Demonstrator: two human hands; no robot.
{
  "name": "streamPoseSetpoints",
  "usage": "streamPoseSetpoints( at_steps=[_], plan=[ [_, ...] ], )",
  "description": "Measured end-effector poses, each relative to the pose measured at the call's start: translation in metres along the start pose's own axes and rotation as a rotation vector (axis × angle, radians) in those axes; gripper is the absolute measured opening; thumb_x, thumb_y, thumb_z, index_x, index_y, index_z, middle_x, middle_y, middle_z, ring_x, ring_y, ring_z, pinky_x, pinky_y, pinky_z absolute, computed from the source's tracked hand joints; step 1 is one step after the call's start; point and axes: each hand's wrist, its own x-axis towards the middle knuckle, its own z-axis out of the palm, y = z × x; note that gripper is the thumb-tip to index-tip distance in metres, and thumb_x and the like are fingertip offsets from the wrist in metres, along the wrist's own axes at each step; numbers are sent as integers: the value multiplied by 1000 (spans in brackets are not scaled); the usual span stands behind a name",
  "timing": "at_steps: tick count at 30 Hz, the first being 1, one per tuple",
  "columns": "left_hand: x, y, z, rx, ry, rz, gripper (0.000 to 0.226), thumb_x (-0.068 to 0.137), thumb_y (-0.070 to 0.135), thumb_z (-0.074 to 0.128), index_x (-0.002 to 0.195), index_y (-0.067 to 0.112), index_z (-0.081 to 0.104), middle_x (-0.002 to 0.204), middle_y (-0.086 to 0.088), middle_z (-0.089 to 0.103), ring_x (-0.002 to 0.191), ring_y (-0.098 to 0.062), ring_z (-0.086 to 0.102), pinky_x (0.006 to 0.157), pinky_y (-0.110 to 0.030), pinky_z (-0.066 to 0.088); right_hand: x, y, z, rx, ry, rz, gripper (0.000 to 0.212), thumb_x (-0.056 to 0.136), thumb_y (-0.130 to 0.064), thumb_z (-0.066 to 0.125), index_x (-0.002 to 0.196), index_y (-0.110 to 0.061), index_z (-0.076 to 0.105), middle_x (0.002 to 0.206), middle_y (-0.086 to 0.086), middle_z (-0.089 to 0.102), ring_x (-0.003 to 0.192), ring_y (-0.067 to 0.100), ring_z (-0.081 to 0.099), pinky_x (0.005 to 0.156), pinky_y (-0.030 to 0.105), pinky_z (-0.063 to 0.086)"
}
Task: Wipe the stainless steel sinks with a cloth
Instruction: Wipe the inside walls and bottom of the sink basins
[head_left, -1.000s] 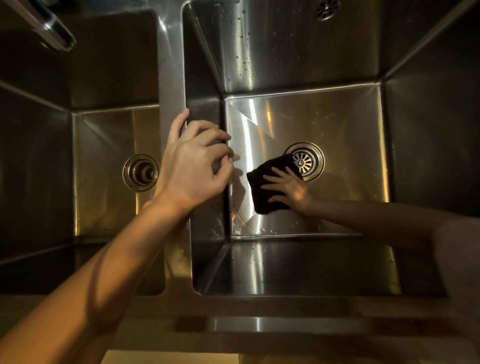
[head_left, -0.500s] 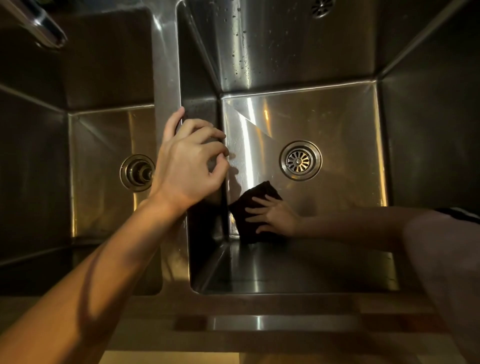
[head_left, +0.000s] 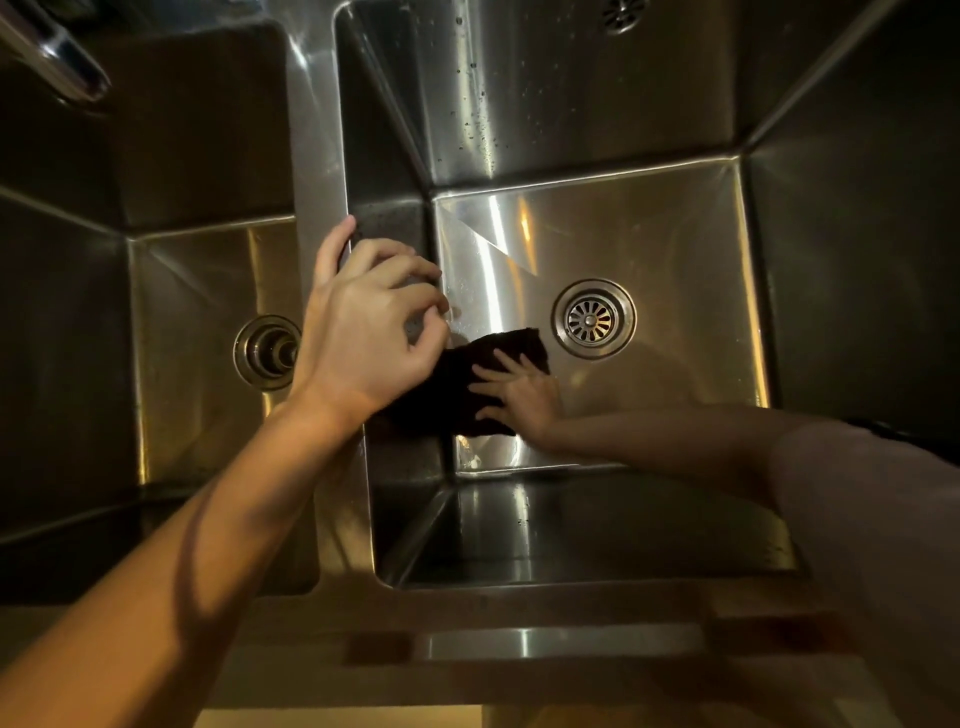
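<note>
Right hand (head_left: 519, 397) flat on cloth (head_left: 457, 384)

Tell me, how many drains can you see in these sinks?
2. One drain sits in the right sink's floor, just right of the cloth. The other drain is in the left sink, partly hidden by the left hand.

Kitchen wash-up area, two deep stainless steel sinks (head_left: 675, 234) side by side (dimly, warmly lit), round drain strainer (head_left: 594, 318), chrome faucet (head_left: 57, 57) at upper left

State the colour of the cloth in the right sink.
Very dark, near black, plain cloth, seen in the head view under the right hand.
</note>
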Motion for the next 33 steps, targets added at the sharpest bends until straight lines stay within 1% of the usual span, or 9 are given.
streamPoseSetpoints(
  at_steps=[5,10,14,16,19,21,24,29,33],
  plan=[
    [-1,0,0,8,1,1,25,86,25,52,82,19,76,102,4,71,107,-18,57,117,-43,14,-7,-7,12,115,26,-48,46,90,-43,58,135,-33,53,150,-12,39,149,17,15,121,37,5],
    [0,2,-2,-2,-12,-5,26,86,25,52,83,17,77,102,3,71,107,-20,58,117,-46,15,-39,29,13,35,-156,-287,46,90,-44,58,134,-32,54,150,-12,39,149,17,14,119,32,-2],
    [1,4,-5,0,-33,0,26,87,24,53,83,17,77,102,3,71,108,-19,58,118,-46,14,-50,70,-11,-52,-213,-375,43,92,-42,57,133,-32,55,149,-13,40,148,15,16,120,37,2],
    [1,5,-6,-12,-37,-1,28,87,25,50,84,16,77,102,2,71,108,-20,58,117,-47,14,-52,90,-25,-22,-149,-335,41,90,-38,61,130,-30,59,147,-10,44,147,16,21,120,39,6],
    [1,5,-6,-19,-39,-7,32,87,27,47,84,15,77,103,1,71,109,-20,57,117,-49,14,-46,100,-35,128,10,-145,43,84,-31,70,125,-22,63,144,-1,48,146,23,25,120,41,8],
    [1,5,-6,-18,-39,-4,32,87,27,47,84,15,77,103,1,71,110,-20,57,117,-49,14,-34,85,-37,168,19,-16,46,85,-33,68,129,-23,60,148,-2,44,147,23,20,120,40,5],
    [1,4,-5,-10,-37,0,32,87,27,47,84,15,77,103,1,71,109,-20,57,117,-48,13,-15,51,-25,94,29,89,47,90,-41,59,135,-30,53,153,-8,35,149,20,12,120,37,2],
    [1,3,-4,-10,-26,-11,31,87,27,48,83,17,77,102,2,71,109,-18,57,118,-45,12,-7,-5,10,211,113,185,47,91,-41,57,137,-34,50,153,-11,33,149,19,11,120,39,3],
    [0,3,-3,-12,-19,-13,31,87,28,47,82,18,76,102,3,71,109,-18,57,118,-45,12,-15,-14,24,242,118,100,47,92,-40,57,137,-31,50,153,-9,35,149,21,11,122,42,6]
  ],
)
